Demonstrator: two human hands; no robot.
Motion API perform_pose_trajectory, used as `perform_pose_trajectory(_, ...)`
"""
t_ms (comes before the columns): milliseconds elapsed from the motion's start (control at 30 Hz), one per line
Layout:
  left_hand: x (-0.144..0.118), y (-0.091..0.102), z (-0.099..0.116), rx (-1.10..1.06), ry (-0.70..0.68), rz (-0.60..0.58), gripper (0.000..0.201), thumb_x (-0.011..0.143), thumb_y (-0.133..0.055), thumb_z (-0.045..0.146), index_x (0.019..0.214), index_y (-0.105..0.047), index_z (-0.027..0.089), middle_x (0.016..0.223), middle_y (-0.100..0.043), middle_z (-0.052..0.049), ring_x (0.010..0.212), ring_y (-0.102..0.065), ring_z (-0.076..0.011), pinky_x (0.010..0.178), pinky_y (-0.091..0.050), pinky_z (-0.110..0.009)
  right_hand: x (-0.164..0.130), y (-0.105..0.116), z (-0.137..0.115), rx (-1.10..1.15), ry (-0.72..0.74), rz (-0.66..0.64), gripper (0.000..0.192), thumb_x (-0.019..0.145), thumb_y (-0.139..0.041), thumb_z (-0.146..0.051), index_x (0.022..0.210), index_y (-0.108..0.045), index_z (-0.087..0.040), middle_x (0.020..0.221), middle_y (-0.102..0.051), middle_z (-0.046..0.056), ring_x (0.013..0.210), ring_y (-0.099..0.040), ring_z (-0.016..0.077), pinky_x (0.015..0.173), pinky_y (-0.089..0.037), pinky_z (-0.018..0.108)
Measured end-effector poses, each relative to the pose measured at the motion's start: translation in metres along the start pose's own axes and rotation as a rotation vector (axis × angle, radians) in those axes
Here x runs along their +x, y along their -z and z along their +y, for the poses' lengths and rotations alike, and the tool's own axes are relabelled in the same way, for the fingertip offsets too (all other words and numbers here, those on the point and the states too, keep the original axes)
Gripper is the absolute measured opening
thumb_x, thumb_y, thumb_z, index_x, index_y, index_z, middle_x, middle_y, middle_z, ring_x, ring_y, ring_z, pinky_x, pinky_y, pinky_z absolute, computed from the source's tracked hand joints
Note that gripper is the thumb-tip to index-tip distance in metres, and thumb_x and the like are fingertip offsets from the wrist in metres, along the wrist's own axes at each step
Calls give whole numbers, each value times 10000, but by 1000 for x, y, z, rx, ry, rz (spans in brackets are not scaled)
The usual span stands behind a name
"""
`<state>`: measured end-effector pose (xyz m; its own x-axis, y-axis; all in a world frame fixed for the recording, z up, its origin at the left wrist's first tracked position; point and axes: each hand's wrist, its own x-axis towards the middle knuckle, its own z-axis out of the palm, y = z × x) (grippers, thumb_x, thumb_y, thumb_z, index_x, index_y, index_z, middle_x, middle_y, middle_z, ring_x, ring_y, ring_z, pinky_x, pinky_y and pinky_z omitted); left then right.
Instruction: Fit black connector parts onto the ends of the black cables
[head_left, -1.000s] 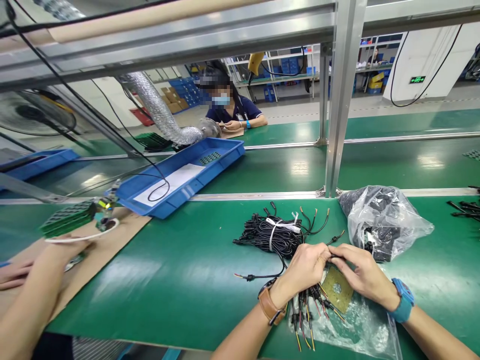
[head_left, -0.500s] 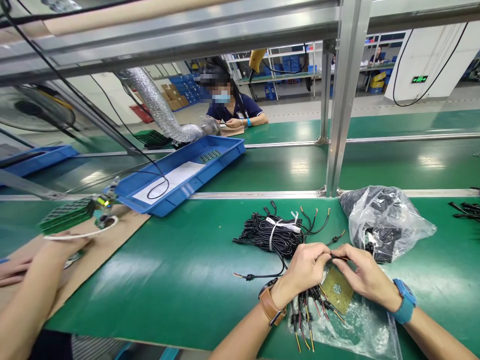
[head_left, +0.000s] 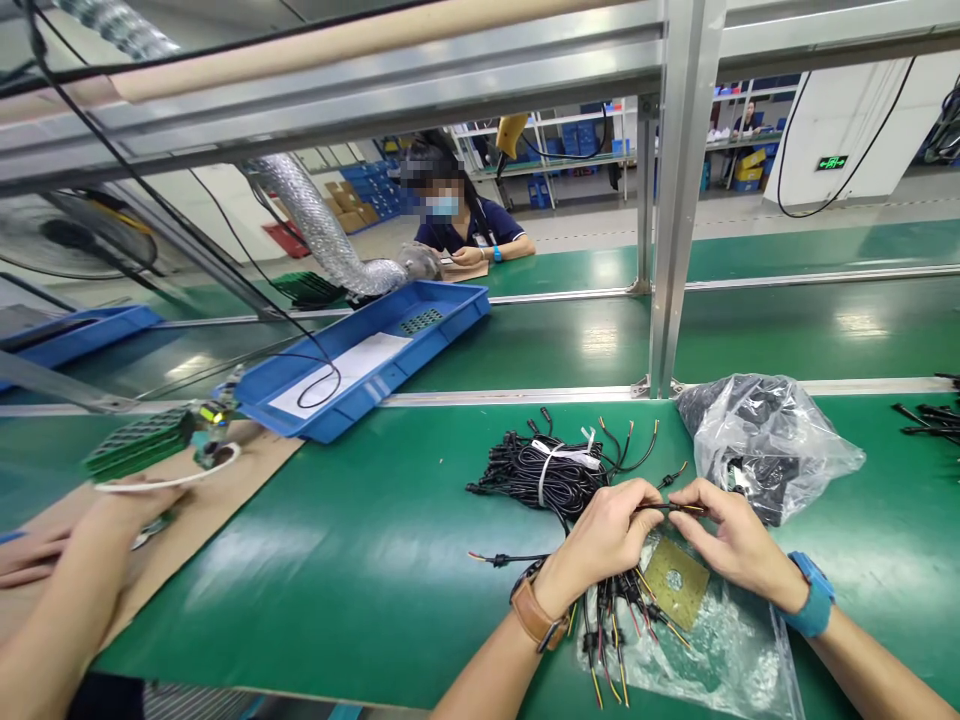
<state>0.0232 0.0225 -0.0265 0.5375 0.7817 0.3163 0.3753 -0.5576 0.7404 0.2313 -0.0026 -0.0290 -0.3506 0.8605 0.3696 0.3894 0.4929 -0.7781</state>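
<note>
Between my two hands runs a thin black cable [head_left: 660, 507] with coloured wire ends. My left hand [head_left: 616, 530] pinches it on one side, and my right hand [head_left: 724, 535] pinches it close to its wire end. Left of them lies a bundle of black cables [head_left: 536, 470] bound with a white tie. Below my hands, several cable ends [head_left: 611, 640] with bared red and yellow wires fan out over a clear plastic bag [head_left: 720, 660]. A square yellowish plate [head_left: 676, 582] with a round hole lies on that bag.
A clear bag of black parts [head_left: 772, 440] sits behind my right hand, by the metal post [head_left: 679, 200]. More black cables [head_left: 934, 420] lie at the far right. A blue tray [head_left: 360, 395] stands left of centre. At left, a co-worker's arms [head_left: 97, 560] rest over brown cardboard [head_left: 255, 460].
My hands have moved slightly apart, and more of the cable shows between them. The view has shifted a little.
</note>
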Motion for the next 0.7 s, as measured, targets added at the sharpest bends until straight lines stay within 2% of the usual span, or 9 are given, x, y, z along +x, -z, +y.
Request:
perform_pose_trajectory(67,0,-4,-2,-16,17,43,117,936,-549,168,842,-619,176,762,-666,-20,687,-597,-146,662,-426,-245,0,0,2,3,-9,9,102,1000,-570,-281,995,-629,-199,842,-707,35,732,-678,174,673,-555,269)
perform_pose_trajectory(267,-4,-14,-9,-69,42,135,155,884,-552,133,744,-606,171,673,-623,0,593,-529,-119,588,-367,-235,-3,-8,4,35,15,-29,105,1009,-546,-268,993,-624,-200,874,-720,52,776,-688,186,701,-545,280)
perform_pose_trajectory(500,-5,-13,-5,-54,35,143,162,868,-538,116,720,-572,175,650,-596,7,576,-508,-116,570,-353,-235,-7,-17,8,33,34,-11,101,1015,-545,-255,1019,-632,-203,899,-731,52,798,-707,188,724,-557,286)
perform_pose_trajectory(700,-7,-18,-10,-2,55,96,191,856,-528,98,686,-559,181,641,-591,5,592,-533,-126,587,-383,-243,-7,-20,11,5,42,-7,142,1029,-524,-276,1003,-642,-201,901,-742,65,789,-716,196,722,-579,297)
